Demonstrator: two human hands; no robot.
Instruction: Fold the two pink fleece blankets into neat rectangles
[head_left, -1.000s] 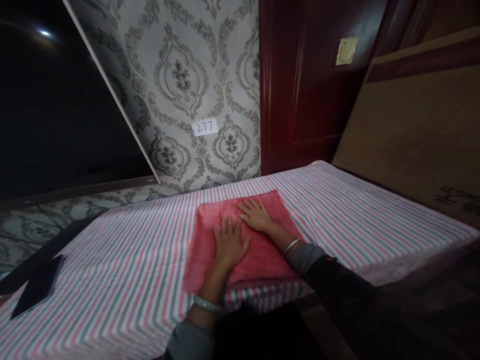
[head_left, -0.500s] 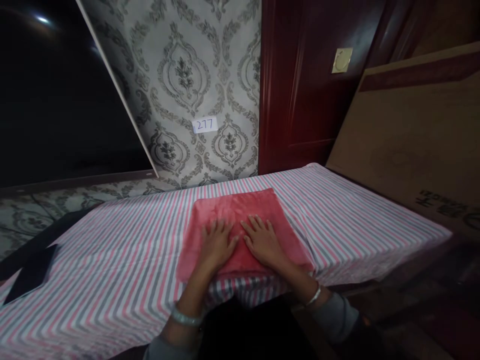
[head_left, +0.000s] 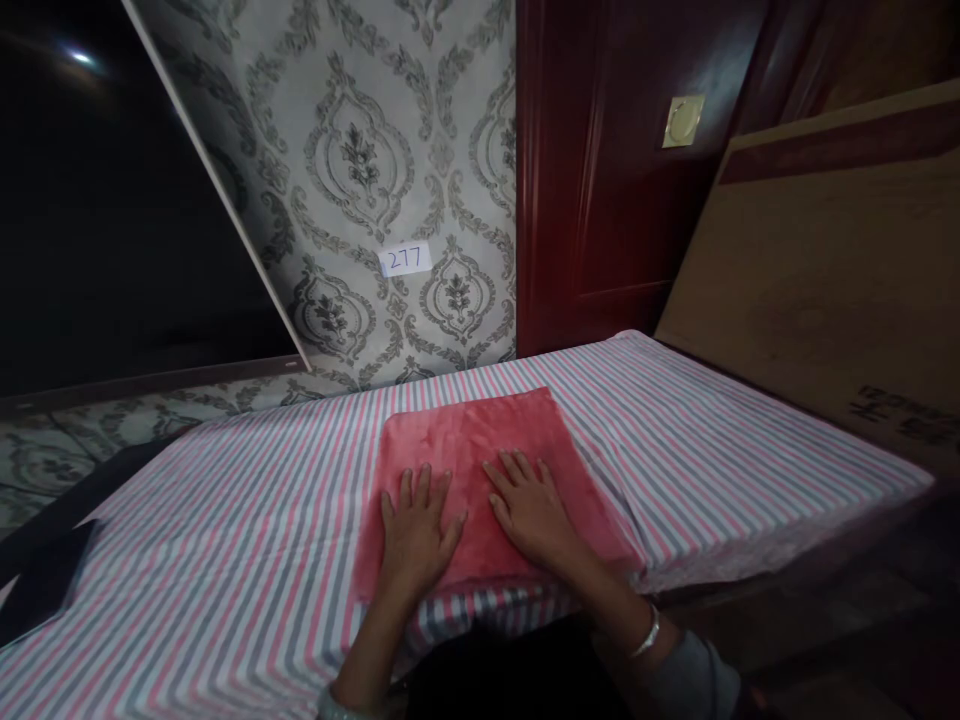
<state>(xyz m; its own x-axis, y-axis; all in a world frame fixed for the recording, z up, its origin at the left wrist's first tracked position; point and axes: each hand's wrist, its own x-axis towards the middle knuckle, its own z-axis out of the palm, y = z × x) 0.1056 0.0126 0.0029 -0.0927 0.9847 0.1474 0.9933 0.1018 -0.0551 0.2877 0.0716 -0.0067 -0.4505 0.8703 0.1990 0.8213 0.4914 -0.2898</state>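
Observation:
A folded red plush cloth (head_left: 469,430) lies flat on the striped tablecloth (head_left: 277,520), near the table's front edge. My left hand (head_left: 418,530) rests palm down on its left half, fingers spread. On the right half lies my right hand (head_left: 531,510), also flat with the fingers apart. Neither hand grips the fabric. Both palms and the patches of cloth under them are hidden.
A dark flat object (head_left: 49,585) lies at the table's left end. Behind stand a large black screen (head_left: 127,220) and a wall with a paper label (head_left: 405,258) reading 277. A big cardboard box (head_left: 817,260) leans along the right side.
My left hand has slid a little left and toward me on the red cloth. My right hand stays nearly in place. The view has shifted slightly.

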